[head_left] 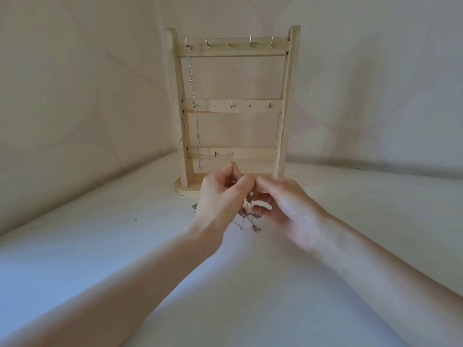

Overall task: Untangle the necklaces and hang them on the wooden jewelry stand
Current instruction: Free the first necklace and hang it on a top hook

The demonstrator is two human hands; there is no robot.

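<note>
Necklaces (248, 211) in a tangled bunch hang between the two hands in the head view, just in front of the foot of the wooden jewelry stand (231, 106). The left hand (220, 196) has its fingers curled and pinches the top of the bunch, and the right hand (283, 204) pinches it from the other side, forefinger and thumb meeting the left hand's fingertips above the knot. The dark chains and small charms droop below the fingers toward the white bench (250, 284); whether the lowest links touch it cannot be told. A short bit of chain shows at the left of the left hand, low by the bench. The stand is upright on the bench against a pale draped backdrop (87, 83), with three crossbars carrying small metal hooks (229, 42). One silver chain (194, 103) already hangs from the leftmost hook of the top bar and runs straight down past the middle and bottom bars, ending just above the left hand. The other hooks on the stand carry nothing.
</note>
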